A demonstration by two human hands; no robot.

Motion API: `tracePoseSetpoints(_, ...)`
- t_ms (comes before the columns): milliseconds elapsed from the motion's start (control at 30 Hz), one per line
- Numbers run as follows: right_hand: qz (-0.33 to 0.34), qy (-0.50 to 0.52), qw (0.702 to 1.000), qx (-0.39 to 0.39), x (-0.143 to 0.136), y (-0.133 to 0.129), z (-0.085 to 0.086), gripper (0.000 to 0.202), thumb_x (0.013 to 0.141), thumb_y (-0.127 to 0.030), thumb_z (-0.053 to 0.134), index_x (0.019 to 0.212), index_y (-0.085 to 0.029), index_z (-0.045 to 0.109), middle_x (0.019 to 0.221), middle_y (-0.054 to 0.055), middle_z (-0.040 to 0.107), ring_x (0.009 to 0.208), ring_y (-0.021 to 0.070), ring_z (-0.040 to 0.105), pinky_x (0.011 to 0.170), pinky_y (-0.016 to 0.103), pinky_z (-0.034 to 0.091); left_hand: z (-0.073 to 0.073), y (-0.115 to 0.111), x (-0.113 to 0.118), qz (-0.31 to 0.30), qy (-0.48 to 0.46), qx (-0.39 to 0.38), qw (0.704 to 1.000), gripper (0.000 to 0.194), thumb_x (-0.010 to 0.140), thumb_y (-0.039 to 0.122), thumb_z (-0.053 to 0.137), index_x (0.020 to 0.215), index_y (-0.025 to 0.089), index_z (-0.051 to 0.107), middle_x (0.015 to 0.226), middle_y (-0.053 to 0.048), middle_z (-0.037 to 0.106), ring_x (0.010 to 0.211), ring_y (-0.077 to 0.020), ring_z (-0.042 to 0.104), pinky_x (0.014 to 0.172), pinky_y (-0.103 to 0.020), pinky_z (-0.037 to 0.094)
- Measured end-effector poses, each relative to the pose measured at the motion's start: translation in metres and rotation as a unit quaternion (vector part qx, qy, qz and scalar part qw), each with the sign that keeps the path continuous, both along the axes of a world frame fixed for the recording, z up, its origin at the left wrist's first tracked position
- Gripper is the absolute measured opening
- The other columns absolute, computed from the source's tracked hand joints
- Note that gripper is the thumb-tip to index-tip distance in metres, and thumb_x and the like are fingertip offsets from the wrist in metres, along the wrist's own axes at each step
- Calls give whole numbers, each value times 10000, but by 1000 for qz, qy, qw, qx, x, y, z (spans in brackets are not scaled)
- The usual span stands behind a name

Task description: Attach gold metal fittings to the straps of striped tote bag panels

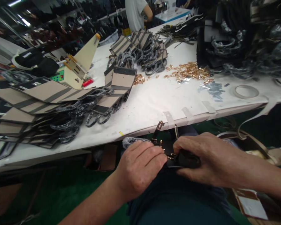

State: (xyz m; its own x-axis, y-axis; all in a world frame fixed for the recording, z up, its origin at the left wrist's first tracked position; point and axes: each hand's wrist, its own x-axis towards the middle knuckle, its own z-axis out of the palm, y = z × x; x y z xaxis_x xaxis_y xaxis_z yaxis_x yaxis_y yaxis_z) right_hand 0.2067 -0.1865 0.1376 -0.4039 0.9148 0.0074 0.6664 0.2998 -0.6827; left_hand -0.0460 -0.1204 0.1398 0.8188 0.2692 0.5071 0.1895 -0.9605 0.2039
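A black piece with gold-coloured metal fittings (161, 143) and a plastic-wrapped handle (134, 141) lies over my lap, at the front edge of the white table. My left hand (140, 165) is closed over its left part, fingers together beside the fittings. On the right side, my right hand (201, 157) grips a dark part of the same piece between thumb and fingers. Two narrow straps with metal ends stick up beyond my hands. What lies under my palms is hidden.
The white table (147, 107) bears stacked beige-and-black panels (49, 90), a pile of gold-coloured hardware (189, 71), a tape roll (246, 91) and a cream-coloured device (84, 62). Black pieces fill the back right. A person in grey (134, 15) stands beyond.
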Motion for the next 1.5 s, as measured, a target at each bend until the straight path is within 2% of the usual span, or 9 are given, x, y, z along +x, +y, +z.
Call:
tracePoseSetpoints(233,-13,1,1000,3,-1,5,-8,226,826,-282,786,991,-264,634,768,-67,684,628,131,607,568,248,337,-5,4,2,4,13,-11,1000,119,956,47,656,1036,123,702,1077,-94,777,948,-236,686,822,-390,538)
tracePoseSetpoints(467,-31,31,999,6,-2,2,-8,197,816,-215,767,955,-247,631,742,-63,677,597,116,574,548,249,316,-7,3,6,23,19,16,999,148,933,45,660,1032,143,711,1062,-84,776,852,-218,653,732,-369,487)
tracePoseSetpoints(733,-39,113,993,18,-11,-2,-14,235,795,-93,719,932,-232,590,757,-70,649,595,92,528,560,219,338,-12,-1,7,60,-18,2,998,195,918,10,629,1016,160,708,1020,-65,785,764,-173,624,673,-316,469)
tracePoseSetpoints(900,-51,117,992,14,-11,-4,-15,231,800,-117,729,948,-234,596,769,-67,655,608,99,548,561,221,347,-10,-1,6,73,-30,-5,997,231,878,-10,693,1023,168,716,1008,-45,802,820,-180,682,728,-329,525)
tracePoseSetpoints(1100,-44,102,993,-26,-4,-10,-19,217,848,-177,734,990,-241,583,790,-51,666,636,116,572,568,223,379,-4,2,5,41,-15,12,999,151,912,65,739,1029,158,718,1064,-52,810,852,-171,688,717,-327,525)
tracePoseSetpoints(1300,-41,71,997,-10,0,-14,-23,218,862,-220,752,1004,-244,588,782,-47,682,618,121,599,550,230,372,2,4,8,24,43,-4,999,156,956,96,681,1086,168,729,1063,-48,790,886,-195,679,784,-354,546)
tracePoseSetpoints(1500,-25,49,998,26,-6,-21,-30,230,873,-223,761,1028,-243,591,812,-30,692,648,139,626,557,251,347,6,6,5,-1,109,-24,994,172,1017,158,598,1068,202,756,1019,-33,766,801,-190,631,707,-351,502)
